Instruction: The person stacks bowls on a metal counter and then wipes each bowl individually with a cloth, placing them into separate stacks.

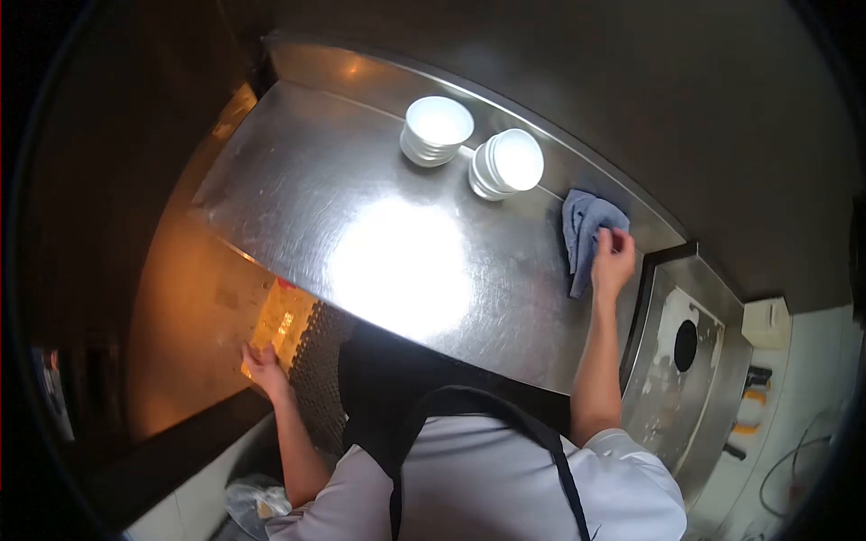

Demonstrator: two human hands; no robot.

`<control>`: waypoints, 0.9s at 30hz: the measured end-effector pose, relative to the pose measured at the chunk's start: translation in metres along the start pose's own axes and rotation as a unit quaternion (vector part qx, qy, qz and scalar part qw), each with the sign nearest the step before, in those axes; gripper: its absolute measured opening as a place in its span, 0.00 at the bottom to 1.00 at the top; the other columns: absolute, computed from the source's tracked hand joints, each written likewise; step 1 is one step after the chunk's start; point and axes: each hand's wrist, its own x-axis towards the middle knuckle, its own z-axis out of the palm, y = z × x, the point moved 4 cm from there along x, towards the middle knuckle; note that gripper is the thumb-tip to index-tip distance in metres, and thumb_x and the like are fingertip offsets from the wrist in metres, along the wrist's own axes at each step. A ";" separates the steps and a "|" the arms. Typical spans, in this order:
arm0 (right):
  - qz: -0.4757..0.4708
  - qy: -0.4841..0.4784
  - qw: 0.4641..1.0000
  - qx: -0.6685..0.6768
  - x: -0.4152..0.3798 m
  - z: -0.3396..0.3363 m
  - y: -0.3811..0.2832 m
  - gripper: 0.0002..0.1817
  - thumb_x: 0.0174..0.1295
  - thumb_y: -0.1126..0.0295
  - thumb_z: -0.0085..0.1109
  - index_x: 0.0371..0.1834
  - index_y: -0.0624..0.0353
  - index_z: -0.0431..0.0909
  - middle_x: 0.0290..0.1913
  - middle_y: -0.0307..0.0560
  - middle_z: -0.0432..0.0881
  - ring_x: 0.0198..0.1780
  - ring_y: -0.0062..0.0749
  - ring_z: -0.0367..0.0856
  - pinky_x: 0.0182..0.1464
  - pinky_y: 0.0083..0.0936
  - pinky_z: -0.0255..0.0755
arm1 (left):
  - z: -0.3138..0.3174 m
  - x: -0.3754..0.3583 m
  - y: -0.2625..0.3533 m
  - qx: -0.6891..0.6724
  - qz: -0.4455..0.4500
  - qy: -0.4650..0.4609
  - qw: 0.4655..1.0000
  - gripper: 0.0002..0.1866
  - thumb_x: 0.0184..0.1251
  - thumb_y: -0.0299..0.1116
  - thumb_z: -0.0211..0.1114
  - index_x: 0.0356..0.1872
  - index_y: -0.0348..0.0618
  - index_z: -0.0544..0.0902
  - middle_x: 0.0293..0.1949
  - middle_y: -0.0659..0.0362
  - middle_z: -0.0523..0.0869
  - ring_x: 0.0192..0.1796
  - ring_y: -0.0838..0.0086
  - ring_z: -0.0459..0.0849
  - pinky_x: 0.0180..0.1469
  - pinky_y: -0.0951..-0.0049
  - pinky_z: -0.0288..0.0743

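Left hand: The left hand [265, 368] is closed on the lower end of a translucent yellow-orange rectangular item [281, 326] with a red patch at its top, beyond the desk's near edge; whether it holds anything is unclear.
Right hand: The right hand [613, 261] has its fingers curled against one crumpled blue-grey cloth [582, 225]; whether they grip it, I cannot tell.
Hands: Well apart, one at each side of the body.
Bowls: Two stacks of white round bowls, a left stack [437, 126] and a right stack [516, 162], near the back of the desk; the right stack leans. Each has several bowls, too tightly nested to count.
Cloth: One, on the desk, right of both stacks, near the raised back edge.
Desk: Brushed stainless steel desk [298, 180]; a broad open stretch runs from the stacks to the near edge, and another lies left of them.
Basin: One steel basin [649, 397] right of the desk, a dark round shape inside.
Wall: One cream box [766, 323] beyond the basin.
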 end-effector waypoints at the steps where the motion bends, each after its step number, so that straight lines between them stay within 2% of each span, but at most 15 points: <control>1: -0.063 -0.018 0.989 -0.129 -0.003 0.017 0.019 0.16 0.70 0.59 0.57 0.40 0.64 0.79 0.36 0.42 0.81 0.35 0.28 0.79 0.43 0.22 0.73 | 0.024 0.015 0.039 0.035 0.052 -0.014 0.998 0.34 0.72 0.30 0.61 0.74 0.38 0.57 0.69 0.46 0.66 0.64 0.64 0.72 0.65 0.68 0.67; 2: -0.123 -0.037 0.958 -0.256 -0.007 0.026 0.027 0.15 0.69 0.59 0.58 0.38 0.63 0.80 0.34 0.40 0.81 0.34 0.27 0.78 0.41 0.20 0.72 | 0.056 0.022 0.082 0.012 0.079 -0.056 0.995 0.33 0.71 0.30 0.61 0.74 0.38 0.58 0.68 0.45 0.68 0.63 0.64 0.74 0.64 0.68 0.69; 4: 0.058 -0.202 0.968 -0.139 -0.017 0.024 -0.006 0.14 0.68 0.60 0.59 0.38 0.62 0.79 0.32 0.37 0.80 0.31 0.24 0.76 0.38 0.18 0.70 | 0.121 0.026 0.147 -0.037 0.107 -0.187 0.976 0.33 0.70 0.30 0.62 0.73 0.39 0.60 0.65 0.45 0.71 0.60 0.65 0.76 0.61 0.67 0.73; 6: 0.165 -0.219 0.939 0.208 -0.036 0.021 -0.022 0.17 0.69 0.56 0.59 0.39 0.63 0.78 0.33 0.38 0.81 0.32 0.24 0.77 0.38 0.20 0.72 | 0.183 0.012 0.184 -0.079 0.074 -0.360 0.927 0.31 0.70 0.31 0.60 0.72 0.41 0.61 0.63 0.46 0.72 0.58 0.66 0.78 0.58 0.67 0.75; 8: 0.259 -0.222 0.783 0.521 -0.063 0.005 -0.098 0.18 0.69 0.57 0.59 0.42 0.64 0.78 0.35 0.39 0.82 0.35 0.25 0.79 0.39 0.22 0.74 | 0.239 -0.029 0.198 -0.057 -0.028 -0.529 0.846 0.30 0.70 0.31 0.60 0.71 0.42 0.62 0.61 0.46 0.74 0.57 0.66 0.79 0.58 0.68 0.77; 11: 0.207 -0.338 0.743 0.539 -0.082 0.003 -0.137 0.20 0.72 0.57 0.56 0.49 0.66 0.77 0.42 0.41 0.84 0.40 0.25 0.81 0.44 0.24 0.76 | 0.308 -0.104 0.151 -0.064 -0.142 -0.729 0.667 0.42 0.67 0.36 0.65 0.77 0.47 0.52 0.67 0.46 0.70 0.63 0.64 0.75 0.63 0.63 0.71; 12: 0.195 -0.309 0.743 0.561 -0.084 0.002 -0.134 0.20 0.72 0.56 0.54 0.51 0.66 0.77 0.44 0.43 0.83 0.42 0.26 0.81 0.46 0.24 0.76 | 0.321 -0.128 0.146 -0.043 -0.151 -0.748 0.645 0.43 0.69 0.35 0.64 0.78 0.49 0.47 0.68 0.47 0.69 0.65 0.66 0.73 0.64 0.66 0.69; 13: 0.184 -0.278 0.742 0.582 -0.087 -0.001 -0.123 0.21 0.73 0.56 0.53 0.53 0.66 0.76 0.47 0.45 0.83 0.43 0.27 0.82 0.48 0.25 0.77 | 0.332 -0.147 0.145 -0.062 -0.128 -0.753 0.642 0.39 0.69 0.35 0.64 0.76 0.49 0.53 0.65 0.50 0.71 0.62 0.68 0.74 0.64 0.67 0.69; 16: 0.195 -0.127 0.687 0.688 -0.085 -0.028 -0.141 0.27 0.73 0.48 0.47 0.53 0.66 0.76 0.51 0.53 0.82 0.50 0.38 0.82 0.57 0.34 0.75 | 0.356 -0.174 0.154 -0.056 -0.095 -0.848 0.519 0.27 0.67 0.35 0.67 0.66 0.49 0.71 0.60 0.52 0.74 0.61 0.67 0.72 0.60 0.66 0.71; 17: 0.216 -0.071 0.674 0.703 -0.081 -0.039 -0.147 0.29 0.73 0.46 0.46 0.52 0.66 0.77 0.51 0.55 0.82 0.51 0.41 0.81 0.59 0.37 0.73 | 0.361 -0.171 0.164 0.007 0.023 -0.851 0.524 0.18 0.63 0.37 0.71 0.51 0.43 0.80 0.55 0.52 0.76 0.59 0.63 0.73 0.60 0.64 0.70; 18: 0.236 -0.015 0.657 0.716 -0.082 -0.048 -0.148 0.31 0.72 0.43 0.46 0.51 0.66 0.78 0.51 0.56 0.82 0.53 0.45 0.80 0.61 0.40 0.72 | 0.363 -0.167 0.180 0.000 0.126 -0.818 0.562 0.18 0.61 0.37 0.72 0.49 0.43 0.80 0.54 0.51 0.75 0.58 0.64 0.74 0.60 0.65 0.69; 21: 0.253 -0.102 0.600 0.752 -0.079 -0.077 -0.170 0.33 0.72 0.39 0.41 0.55 0.60 0.77 0.54 0.55 0.81 0.57 0.46 0.77 0.66 0.40 0.66 | 0.361 -0.159 0.234 -0.033 0.422 -0.668 0.611 0.25 0.53 0.41 0.78 0.49 0.40 0.80 0.57 0.46 0.73 0.59 0.60 0.75 0.61 0.66 0.67; 24: 0.232 -0.039 0.592 0.771 -0.069 -0.082 -0.179 0.38 0.70 0.34 0.36 0.57 0.61 0.73 0.59 0.54 0.78 0.57 0.42 0.77 0.66 0.46 0.65 | 0.376 -0.194 0.239 -0.064 0.266 -0.794 0.543 0.28 0.53 0.46 0.77 0.49 0.38 0.80 0.56 0.45 0.77 0.58 0.51 0.76 0.60 0.60 0.69; 25: 0.245 0.024 0.598 0.763 -0.065 -0.083 -0.184 0.38 0.70 0.34 0.36 0.56 0.61 0.73 0.58 0.54 0.78 0.57 0.42 0.77 0.66 0.47 0.64 | 0.380 -0.205 0.231 0.032 0.165 -0.885 0.433 0.30 0.57 0.43 0.75 0.56 0.36 0.76 0.52 0.47 0.82 0.54 0.57 0.82 0.57 0.62 0.73; 27: 0.250 0.087 0.647 0.715 -0.058 -0.081 -0.176 0.37 0.69 0.33 0.36 0.57 0.57 0.73 0.56 0.53 0.78 0.58 0.41 0.76 0.65 0.49 0.65 | 0.380 -0.218 0.199 -0.031 0.045 -0.875 0.481 0.30 0.61 0.39 0.73 0.60 0.36 0.73 0.51 0.49 0.84 0.52 0.64 0.84 0.55 0.65 0.75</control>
